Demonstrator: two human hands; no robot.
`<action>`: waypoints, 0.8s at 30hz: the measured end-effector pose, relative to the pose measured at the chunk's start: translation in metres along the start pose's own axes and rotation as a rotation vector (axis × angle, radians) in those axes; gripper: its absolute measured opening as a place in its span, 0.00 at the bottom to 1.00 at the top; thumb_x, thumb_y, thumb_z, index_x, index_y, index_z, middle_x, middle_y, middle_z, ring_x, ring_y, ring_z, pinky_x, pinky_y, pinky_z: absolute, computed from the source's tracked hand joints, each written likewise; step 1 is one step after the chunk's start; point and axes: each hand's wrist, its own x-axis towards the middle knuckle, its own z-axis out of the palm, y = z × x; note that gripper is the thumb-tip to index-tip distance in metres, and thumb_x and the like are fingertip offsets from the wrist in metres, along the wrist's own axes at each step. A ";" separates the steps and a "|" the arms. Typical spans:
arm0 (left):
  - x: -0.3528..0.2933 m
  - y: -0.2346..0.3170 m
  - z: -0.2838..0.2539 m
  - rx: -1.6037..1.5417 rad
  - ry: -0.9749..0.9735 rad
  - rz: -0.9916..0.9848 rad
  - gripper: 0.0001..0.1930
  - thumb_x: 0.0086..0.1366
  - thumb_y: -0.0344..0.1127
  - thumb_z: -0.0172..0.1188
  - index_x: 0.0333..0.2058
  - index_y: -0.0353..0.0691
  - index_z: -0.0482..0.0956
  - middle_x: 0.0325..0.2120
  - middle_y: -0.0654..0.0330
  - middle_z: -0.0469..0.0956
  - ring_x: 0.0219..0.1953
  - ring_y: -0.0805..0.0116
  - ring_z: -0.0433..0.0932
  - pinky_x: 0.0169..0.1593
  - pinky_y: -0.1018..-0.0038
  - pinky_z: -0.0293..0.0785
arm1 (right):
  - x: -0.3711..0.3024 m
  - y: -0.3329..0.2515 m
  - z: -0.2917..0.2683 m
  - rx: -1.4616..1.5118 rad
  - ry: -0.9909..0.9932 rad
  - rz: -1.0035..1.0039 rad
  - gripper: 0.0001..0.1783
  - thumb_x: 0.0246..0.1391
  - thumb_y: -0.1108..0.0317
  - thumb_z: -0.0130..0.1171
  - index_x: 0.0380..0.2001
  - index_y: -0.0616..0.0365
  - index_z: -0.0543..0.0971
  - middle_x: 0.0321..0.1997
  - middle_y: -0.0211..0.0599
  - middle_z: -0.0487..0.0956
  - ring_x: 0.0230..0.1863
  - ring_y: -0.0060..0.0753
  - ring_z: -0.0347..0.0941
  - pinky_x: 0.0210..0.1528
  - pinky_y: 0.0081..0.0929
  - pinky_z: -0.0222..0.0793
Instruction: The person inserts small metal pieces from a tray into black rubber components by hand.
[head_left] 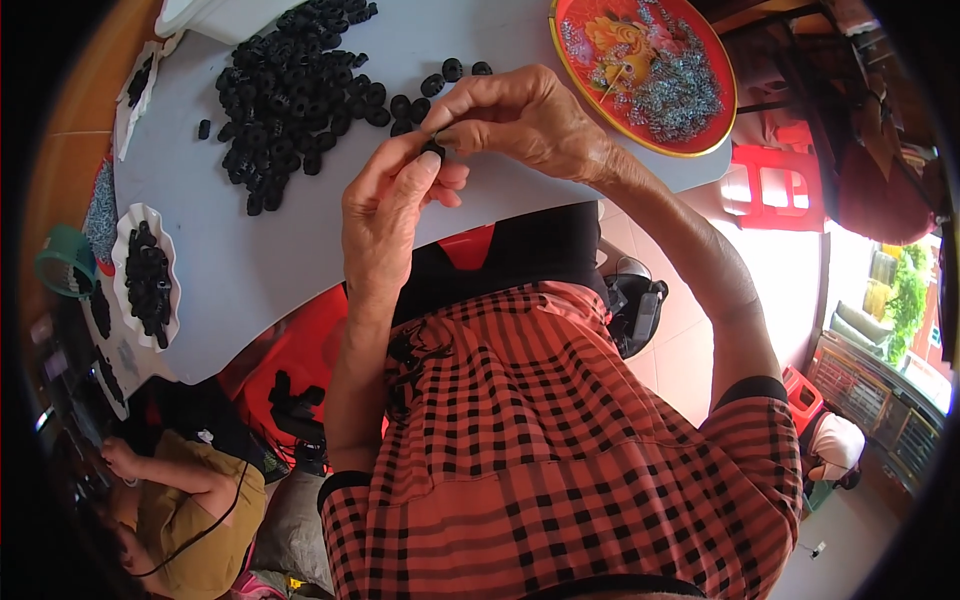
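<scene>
My left hand [388, 205] pinches a small black plastic part [433, 149] between thumb and fingers, above the near edge of the table. My right hand [535, 125] comes in from the right with thumb and forefinger pressed together at the top of that part. Whatever sits between the right fingertips is too small to make out. Beyond my hands lies a heap of rounded black plastic parts [285, 110], with several loose ones [452, 70] near my right knuckles. A red floral tray [722, 105] with a yellow rim holds many small silvery metal pieces [675, 95].
A scalloped white dish [172, 290] of black parts stands at the table's left edge, beside a green plastic cup [62, 262]. A white container [200, 15] is at the far left. Another person [195, 500] sits lower left. A red stool [775, 190] stands right.
</scene>
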 end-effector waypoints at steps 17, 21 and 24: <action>0.003 0.003 -0.001 0.200 0.010 -0.007 0.13 0.66 0.35 0.54 0.42 0.30 0.77 0.26 0.56 0.79 0.26 0.74 0.76 0.35 0.77 0.74 | -0.004 0.012 0.000 -0.105 0.045 -0.084 0.10 0.54 0.78 0.58 0.41 0.61 0.81 0.37 0.33 0.81 0.40 0.19 0.76 0.46 0.18 0.74; 0.003 0.010 0.010 0.412 0.057 0.043 0.10 0.66 0.33 0.54 0.40 0.32 0.77 0.24 0.58 0.79 0.24 0.75 0.74 0.32 0.78 0.72 | -0.009 0.020 0.005 -0.074 0.117 -0.191 0.11 0.54 0.81 0.57 0.40 0.62 0.81 0.38 0.33 0.79 0.39 0.19 0.74 0.44 0.17 0.72; 0.005 0.015 0.023 0.678 0.120 0.147 0.08 0.64 0.30 0.54 0.38 0.32 0.77 0.23 0.58 0.78 0.22 0.75 0.73 0.29 0.78 0.70 | -0.009 0.024 0.005 -0.122 0.214 -0.281 0.10 0.52 0.81 0.57 0.38 0.63 0.81 0.35 0.34 0.80 0.37 0.22 0.76 0.42 0.19 0.72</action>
